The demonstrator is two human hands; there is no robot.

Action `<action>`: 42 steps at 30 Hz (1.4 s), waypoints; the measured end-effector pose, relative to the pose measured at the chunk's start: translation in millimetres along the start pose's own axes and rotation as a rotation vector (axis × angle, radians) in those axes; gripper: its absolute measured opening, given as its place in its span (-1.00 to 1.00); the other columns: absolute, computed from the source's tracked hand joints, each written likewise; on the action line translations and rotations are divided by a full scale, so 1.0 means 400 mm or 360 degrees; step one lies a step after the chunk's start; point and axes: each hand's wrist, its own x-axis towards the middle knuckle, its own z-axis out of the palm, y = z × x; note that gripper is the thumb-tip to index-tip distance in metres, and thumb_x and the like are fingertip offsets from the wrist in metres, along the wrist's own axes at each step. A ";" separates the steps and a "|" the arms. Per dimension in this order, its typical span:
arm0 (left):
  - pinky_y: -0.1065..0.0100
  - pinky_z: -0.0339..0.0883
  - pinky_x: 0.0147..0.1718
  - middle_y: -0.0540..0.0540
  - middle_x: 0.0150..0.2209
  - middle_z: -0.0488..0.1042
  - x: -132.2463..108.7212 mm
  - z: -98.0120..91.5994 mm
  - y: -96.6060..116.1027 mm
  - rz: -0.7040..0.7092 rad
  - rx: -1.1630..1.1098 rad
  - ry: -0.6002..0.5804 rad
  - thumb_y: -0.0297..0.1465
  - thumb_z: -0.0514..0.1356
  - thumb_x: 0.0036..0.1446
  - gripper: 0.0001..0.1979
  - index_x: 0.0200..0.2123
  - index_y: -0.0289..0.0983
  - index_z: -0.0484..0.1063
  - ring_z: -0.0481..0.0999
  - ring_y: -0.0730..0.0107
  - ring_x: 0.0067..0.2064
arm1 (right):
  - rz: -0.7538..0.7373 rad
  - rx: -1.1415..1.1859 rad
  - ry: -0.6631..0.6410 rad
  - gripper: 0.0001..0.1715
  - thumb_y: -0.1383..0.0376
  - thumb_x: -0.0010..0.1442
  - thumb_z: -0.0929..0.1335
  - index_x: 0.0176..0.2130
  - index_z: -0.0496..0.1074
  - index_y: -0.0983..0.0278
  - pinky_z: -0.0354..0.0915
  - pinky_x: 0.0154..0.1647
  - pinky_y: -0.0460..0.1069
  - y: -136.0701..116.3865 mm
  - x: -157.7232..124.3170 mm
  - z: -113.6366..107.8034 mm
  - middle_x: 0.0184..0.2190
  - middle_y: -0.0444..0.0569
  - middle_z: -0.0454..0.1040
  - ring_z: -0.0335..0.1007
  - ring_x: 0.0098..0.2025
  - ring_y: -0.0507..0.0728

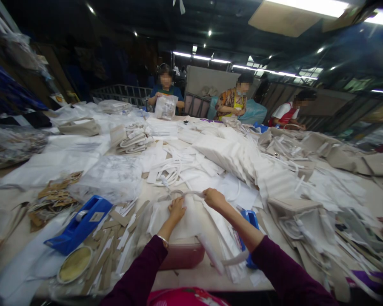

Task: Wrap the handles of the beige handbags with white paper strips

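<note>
In front of me stands a handbag (182, 256) with a pinkish-brown lower part, its upper part covered by white wrapping sheet (166, 221). My left hand (178, 209) rests at the top of the bag with its fingers curled in; what lies under the fingertips is hidden. A pale strap (193, 194) arches up from the bag's top, and my right hand (214, 199) is closed on its right end. Another length of pale strap (236, 258) hangs down at the bag's right side, beneath my right forearm.
On the left are a blue tape dispenser (79, 225), a roll of tape (74, 264) and cardboard strips (107, 255). Another blue dispenser (250, 238) is partly behind my right arm. White foam sheets (232, 155) lie ahead, beige bags (296, 208) right. Several people work across the table.
</note>
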 end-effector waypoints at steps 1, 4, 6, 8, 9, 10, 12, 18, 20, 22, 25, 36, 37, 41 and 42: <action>0.01 -0.02 0.14 -0.17 0.27 0.12 0.001 -0.002 -0.001 -0.0002 -0.0054 0.0006 -0.43 0.06 0.10 -0.49 0.16 -0.24 0.21 0.04 0.13 0.26 | -0.0016 -0.0068 0.0025 -0.65 0.50 0.05 0.26 -0.20 0.51 0.33 0.22 -0.23 0.03 -0.004 -0.020 0.011 -0.24 0.21 0.52 0.43 -0.17 0.25; -0.01 -0.04 0.16 -0.20 0.25 0.16 -0.002 -0.012 0.000 -0.0006 -0.0240 0.0027 -0.48 0.09 0.06 -0.51 0.11 -0.28 0.28 0.06 0.11 0.26 | -0.0084 -0.0195 0.0070 -0.60 0.50 0.11 0.21 -0.13 0.48 0.31 0.21 -0.21 0.06 -0.008 -0.070 0.038 -0.17 0.24 0.48 0.41 -0.11 0.29; -0.02 -0.06 0.17 -0.24 0.24 0.18 -0.009 -0.023 0.004 -0.0013 -0.0386 0.0061 -0.48 0.07 0.07 -0.55 0.08 -0.31 0.31 0.07 0.08 0.26 | -0.0109 -0.0228 0.0103 -0.63 0.44 0.18 0.17 -0.13 0.48 0.33 0.21 -0.21 0.05 -0.003 -0.087 0.047 -0.17 0.27 0.46 0.39 -0.10 0.29; 0.00 -0.05 0.19 -0.28 0.20 0.23 -0.022 -0.038 0.016 -0.0002 -0.0558 0.0093 -0.44 0.02 0.13 -0.61 0.04 -0.34 0.35 0.10 0.09 0.25 | -0.0130 -0.0235 0.0138 -0.63 0.35 0.25 0.14 -0.14 0.47 0.33 0.21 -0.20 0.05 0.005 -0.089 0.050 -0.18 0.27 0.44 0.39 -0.11 0.28; 0.03 -0.01 0.18 -0.29 0.16 0.29 -0.032 -0.046 0.026 0.0017 -0.0655 0.0092 -0.40 -0.02 0.18 -0.63 0.01 -0.35 0.37 0.16 0.10 0.23 | -0.0147 -0.0224 0.0151 -0.61 0.32 0.28 0.13 -0.14 0.47 0.33 0.21 -0.18 0.04 0.011 -0.085 0.051 -0.19 0.26 0.44 0.39 -0.12 0.26; 0.06 0.05 0.16 -0.30 0.10 0.35 -0.043 -0.053 0.039 0.0042 -0.0757 0.0071 -0.35 -0.06 0.22 -0.62 -0.02 -0.36 0.39 0.24 0.12 0.18 | -0.0172 -0.0186 0.0161 -0.59 0.30 0.29 0.12 -0.13 0.47 0.33 0.22 -0.16 0.03 0.016 -0.078 0.050 -0.20 0.24 0.45 0.39 -0.12 0.24; 0.12 0.22 0.06 -0.31 -0.02 0.46 -0.075 -0.065 0.074 0.0110 -0.0941 -0.0013 -0.27 -0.15 0.27 -0.54 -0.04 -0.38 0.41 0.40 0.16 0.05 | -0.0237 -0.0015 0.0192 -0.58 0.33 0.28 0.12 -0.07 0.46 0.33 0.22 -0.11 0.01 0.025 -0.061 0.048 -0.18 0.20 0.46 0.38 -0.11 0.20; 0.20 0.23 0.03 -0.27 -0.01 0.46 -0.206 -0.070 0.223 0.0518 -0.1904 -0.0743 -0.23 0.27 0.02 -0.58 -0.06 -0.30 0.45 0.42 0.16 0.04 | -0.0240 0.0827 0.0128 -0.37 0.60 -0.07 0.22 -0.01 0.45 0.32 0.23 -0.12 -0.04 -0.003 -0.012 0.002 -0.18 0.06 0.47 0.37 -0.16 0.13; 0.20 0.19 0.05 -0.25 -0.06 0.48 -0.240 -0.067 0.273 0.0610 -0.2072 -0.0802 -0.26 0.32 -0.02 -0.64 -0.14 -0.29 0.49 0.42 0.17 0.01 | -0.0226 0.1011 0.0024 -0.33 0.64 -0.15 0.24 -0.04 0.46 0.32 0.25 -0.26 -0.05 -0.027 0.009 -0.018 -0.29 0.00 0.48 0.36 -0.32 0.08; 0.21 0.19 0.03 -0.22 -0.13 0.50 -0.262 -0.064 0.316 0.0623 -0.2105 -0.0729 -0.26 0.31 0.01 -0.68 -0.18 -0.31 0.49 0.43 0.20 -0.04 | -0.0214 0.1137 -0.0039 -0.35 0.64 -0.19 0.26 -0.07 0.47 0.34 0.24 -0.41 -0.07 -0.053 0.038 -0.032 -0.42 -0.05 0.45 0.31 -0.46 0.03; 0.23 0.24 -0.05 -0.18 -0.25 0.51 -0.275 -0.065 0.363 0.0532 -0.2164 -0.0617 -0.19 0.26 0.06 -0.67 -0.22 -0.34 0.47 0.47 0.26 -0.17 | -0.0190 0.1381 -0.0141 -0.48 0.61 -0.16 0.32 -0.13 0.46 0.39 0.24 -0.52 -0.06 -0.087 0.086 -0.053 -0.57 -0.12 0.37 0.23 -0.58 0.00; 0.13 0.40 -0.12 -0.09 -0.43 0.53 -0.206 -0.259 0.304 0.0241 -0.2740 -0.0203 -0.35 0.19 0.15 -0.86 -0.34 -0.33 0.38 0.57 0.25 -0.30 | -0.0688 0.1977 -0.0782 -0.35 -0.09 0.24 0.21 0.03 0.34 0.37 0.34 -0.27 -0.03 0.057 -0.018 -0.026 -0.18 0.13 0.47 0.44 -0.26 0.09; 0.14 0.41 -0.13 -0.11 -0.43 0.54 -0.196 -0.276 0.291 0.0205 -0.2748 -0.0132 -0.38 0.16 0.17 -0.87 -0.36 -0.33 0.37 0.57 0.25 -0.30 | -0.0781 0.1913 -0.0867 -0.33 -0.10 0.20 0.25 0.04 0.35 0.35 0.33 -0.22 -0.02 0.081 -0.040 -0.003 -0.17 0.12 0.48 0.44 -0.23 0.10; 0.16 0.41 -0.10 -0.11 -0.44 0.54 -0.157 -0.327 0.260 0.0058 -0.2789 0.0072 -0.43 0.09 0.22 -0.85 -0.40 -0.33 0.36 0.58 0.29 -0.27 | -0.0902 0.1619 -0.0944 -0.39 0.04 -0.07 0.49 -0.12 0.44 0.37 0.30 -0.19 -0.02 0.140 -0.095 0.076 -0.29 0.04 0.52 0.44 -0.28 0.10; 0.15 0.40 -0.08 -0.11 -0.43 0.54 -0.149 -0.336 0.259 0.0062 -0.2801 0.0104 -0.42 0.09 0.23 -0.85 -0.39 -0.33 0.36 0.58 0.30 -0.26 | -0.0863 0.1615 -0.0966 -0.40 0.04 -0.09 0.49 -0.16 0.44 0.38 0.30 -0.24 -0.03 0.144 -0.101 0.088 -0.35 0.03 0.52 0.44 -0.34 0.08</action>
